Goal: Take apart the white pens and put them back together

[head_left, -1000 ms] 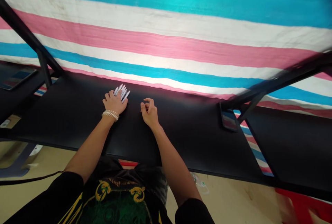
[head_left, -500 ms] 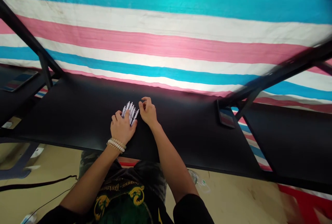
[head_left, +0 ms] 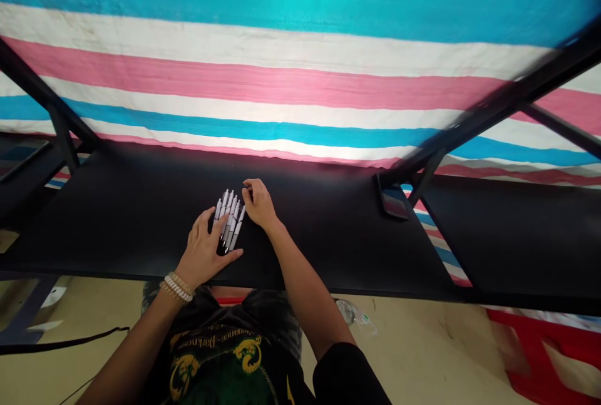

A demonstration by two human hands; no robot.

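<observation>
Several white pens point(head_left: 230, 217) lie side by side in a bunch on the black tabletop point(head_left: 328, 223), their tops toward the far side and their dark lower ends toward me. My left hand point(head_left: 206, 247) is open at their left and near side, thumb spread below the lower ends and fingers along the left edge. One or more of its fingertips overlap the pens; whether they press on them I cannot tell. Just right of the pen tops, my right hand point(head_left: 260, 206) rests with fingers loosely curled and no object visible in it.
A dark phone-like slab point(head_left: 393, 199) lies at the right end of the table beside a black frame bar point(head_left: 474, 117). Behind the table hangs a striped sheet point(head_left: 282, 86). A red stool point(head_left: 530, 355) stands on the floor at right, and a clear plastic item point(head_left: 350, 313) lies below the edge.
My left hand has opened and drawn back toward the lower left, uncovering more of the pens. The right hand stays curled beside them. The view has shifted slightly.
</observation>
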